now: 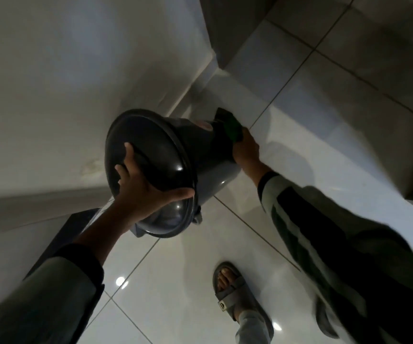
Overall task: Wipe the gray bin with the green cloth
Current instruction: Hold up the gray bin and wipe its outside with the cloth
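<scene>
Wiping looks underway, not finished: the left grip [139, 187], fingers spread, steadies the tilted gray bin [195, 139] while the right grip [246, 151] clutches the green cloth [232, 131] against its base.

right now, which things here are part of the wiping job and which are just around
Part of the job:
gray bin, tilted
lid, on the bin
green cloth, against the bin's side
left hand, spread on the lid
right hand, gripping the cloth

Just around:
sandal
tiled floor
wall
dark block by the wall
</scene>
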